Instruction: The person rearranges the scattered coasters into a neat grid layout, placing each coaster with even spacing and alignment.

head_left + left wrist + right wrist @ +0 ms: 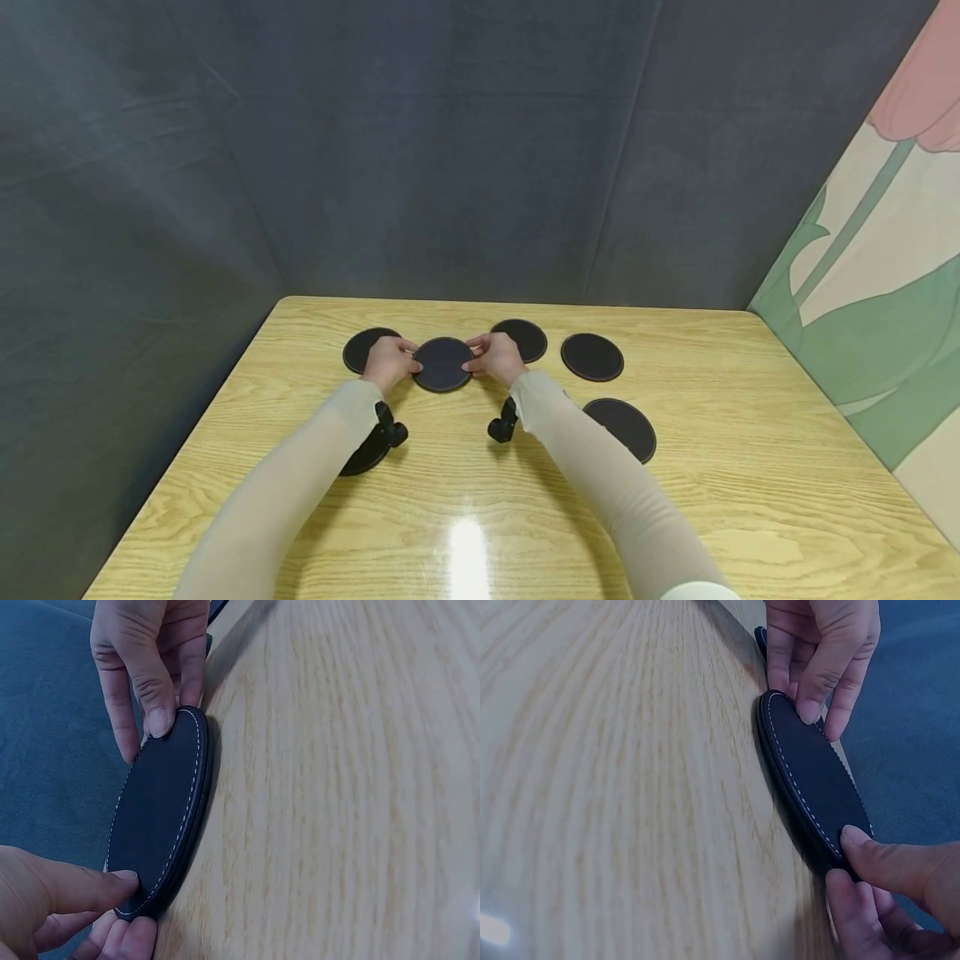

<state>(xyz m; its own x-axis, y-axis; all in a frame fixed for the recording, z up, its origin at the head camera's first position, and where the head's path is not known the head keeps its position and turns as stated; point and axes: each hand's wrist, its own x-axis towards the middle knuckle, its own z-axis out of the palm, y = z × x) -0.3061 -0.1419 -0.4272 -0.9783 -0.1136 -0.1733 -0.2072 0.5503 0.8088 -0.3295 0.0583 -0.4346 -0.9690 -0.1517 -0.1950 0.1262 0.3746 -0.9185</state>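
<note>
A round black coaster (442, 365) with white stitching near its rim is between my two hands, close over the table. My left hand (390, 363) pinches its left edge, thumb on top and fingers below. On the opposite edge, my right hand (498, 358) pinches it in the same way. Seen from the left wrist, the coaster (156, 814) has a thick, layered-looking edge; the right wrist view shows the stitching of the coaster (810, 776) along its rim. Another coaster (363, 350) lies partly hidden behind the left hand, and one more coaster (525, 338) behind the right.
Further right lies a coaster (592, 357). The right sleeve partly covers another coaster (624, 427), the left sleeve a dark round one (363, 457). All rest on the wooden table (750, 433). A dark curtain (450, 167) hangs behind its far edge.
</note>
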